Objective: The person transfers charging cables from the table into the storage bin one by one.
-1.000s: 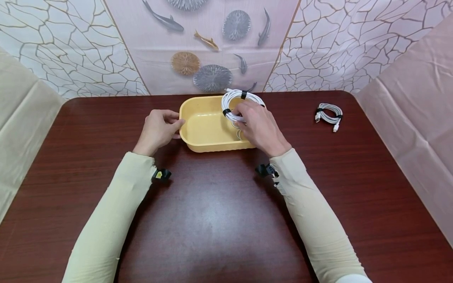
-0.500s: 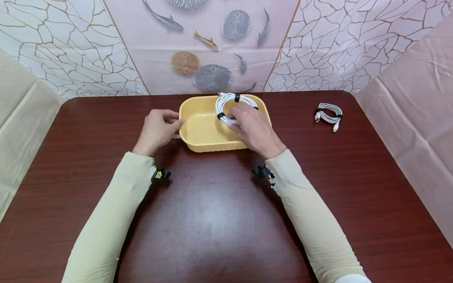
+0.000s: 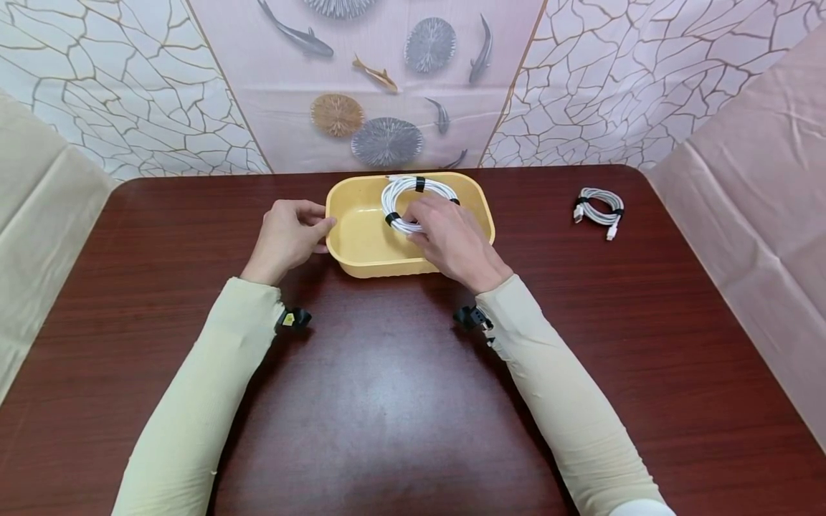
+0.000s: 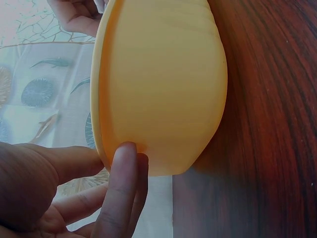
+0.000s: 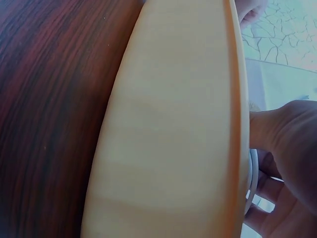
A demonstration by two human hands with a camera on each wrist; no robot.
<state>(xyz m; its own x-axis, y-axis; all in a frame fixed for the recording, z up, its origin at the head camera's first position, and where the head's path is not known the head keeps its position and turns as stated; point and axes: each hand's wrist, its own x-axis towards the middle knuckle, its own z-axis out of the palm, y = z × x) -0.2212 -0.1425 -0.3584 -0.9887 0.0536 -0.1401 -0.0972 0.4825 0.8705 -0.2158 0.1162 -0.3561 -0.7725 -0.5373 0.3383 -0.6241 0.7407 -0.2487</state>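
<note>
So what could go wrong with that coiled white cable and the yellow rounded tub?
The coiled white cable with black straps might catch its tip on the yellow rounded tub, since the tip shows near the far rim. And the tub might swing if bumped, because the left hand holds just one end.

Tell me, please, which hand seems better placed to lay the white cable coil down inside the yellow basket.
Probably the right hand: it grips the white cable coil at the opening of the yellow basket, while the left hand holds the basket's left end.
</note>
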